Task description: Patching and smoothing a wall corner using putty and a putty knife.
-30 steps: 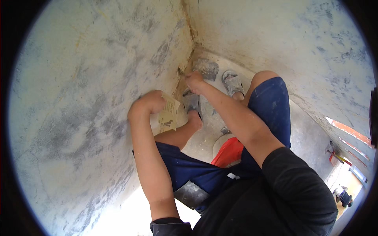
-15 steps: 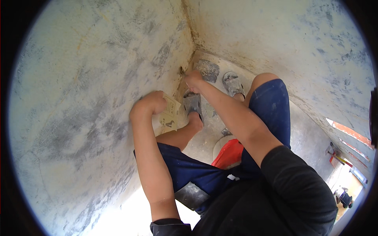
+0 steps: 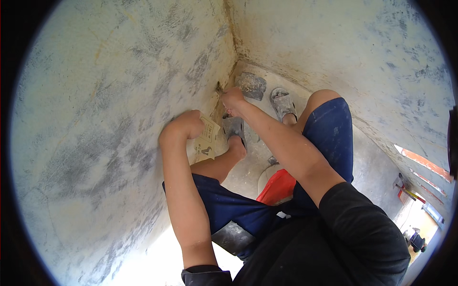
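My left hand [image 3: 185, 125] is closed on a sheet of sandpaper [image 3: 208, 129], its tan printed back showing past the fingers. That hand rests against the left wall [image 3: 109, 143], which is pale with grey, patchy scuffs. Low on the same wall, close to the corner, my right hand [image 3: 232, 100] is closed with its fingers curled. A small dark tip [image 3: 219, 88] shows between that hand and the wall. Whether it belongs to a tool in my grip or is a mark on the wall I cannot tell; the curled fingers hide the rest.
A second wall [image 3: 334, 47] meets the left one at a stained corner. On the dusty floor lies a dark flat piece [image 3: 252, 86], near my sandalled feet. Something red [image 3: 277, 187] sits between my legs. A tool with a yellow-and-red handle [image 3: 411, 194] lies far right.
My right hand has shifted slightly down and left along the wall. My left hand, with the sandpaper, has moved only a little to the right.
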`<state>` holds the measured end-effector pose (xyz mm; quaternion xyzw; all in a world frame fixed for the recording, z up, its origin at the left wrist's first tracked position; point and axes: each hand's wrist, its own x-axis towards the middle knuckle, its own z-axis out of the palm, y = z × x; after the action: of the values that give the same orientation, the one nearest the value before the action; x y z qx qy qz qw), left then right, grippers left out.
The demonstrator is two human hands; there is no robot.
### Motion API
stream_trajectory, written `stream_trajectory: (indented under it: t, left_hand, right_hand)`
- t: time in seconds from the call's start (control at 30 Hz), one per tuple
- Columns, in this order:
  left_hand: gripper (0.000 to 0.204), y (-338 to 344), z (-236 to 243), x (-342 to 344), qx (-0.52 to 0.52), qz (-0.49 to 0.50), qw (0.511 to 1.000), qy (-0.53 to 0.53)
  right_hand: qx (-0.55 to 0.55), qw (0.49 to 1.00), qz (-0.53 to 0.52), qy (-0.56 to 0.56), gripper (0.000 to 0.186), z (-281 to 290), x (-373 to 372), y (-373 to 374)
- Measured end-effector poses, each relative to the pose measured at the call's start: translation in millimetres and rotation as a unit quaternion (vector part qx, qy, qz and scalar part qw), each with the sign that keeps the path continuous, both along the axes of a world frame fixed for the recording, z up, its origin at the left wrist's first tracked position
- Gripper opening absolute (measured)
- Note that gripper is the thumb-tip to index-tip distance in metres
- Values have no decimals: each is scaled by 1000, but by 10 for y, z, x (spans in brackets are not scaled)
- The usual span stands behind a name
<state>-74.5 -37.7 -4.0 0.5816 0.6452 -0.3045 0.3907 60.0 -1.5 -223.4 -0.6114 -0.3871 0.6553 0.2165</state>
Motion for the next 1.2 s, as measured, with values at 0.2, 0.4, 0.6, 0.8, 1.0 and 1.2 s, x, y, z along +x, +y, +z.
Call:
stream_trajectory:
  t: [0.2, 0.4, 0.6, 0.8, 1.0, 1.2]
  left_hand:
    - [39, 181, 24, 248, 17, -15, 1000, -13]
    - [40, 70, 21, 64, -11, 3, 1000, 10]
    - [40, 70, 68, 133, -14, -25, 999, 26]
    - [46, 86, 24, 242, 34, 5, 999, 3]
    - [45, 61, 57, 275, 53, 11, 998, 12]
    - [40, 127, -8, 208, -2, -22, 999, 26]
  right_hand:
    - [-115, 992, -47, 6, 25, -519, 400, 433]
    - [-65, 996, 5, 53, 20, 62, 227, 53]
    - [-109, 994, -17, -7, 18, 315, 133, 54]
    - [-43, 997, -51, 39, 13, 106, 106, -27]
    - [-3, 992, 90, -87, 17, 33, 93, 116]
    - [-48, 991, 59, -106, 18, 119, 218, 232]
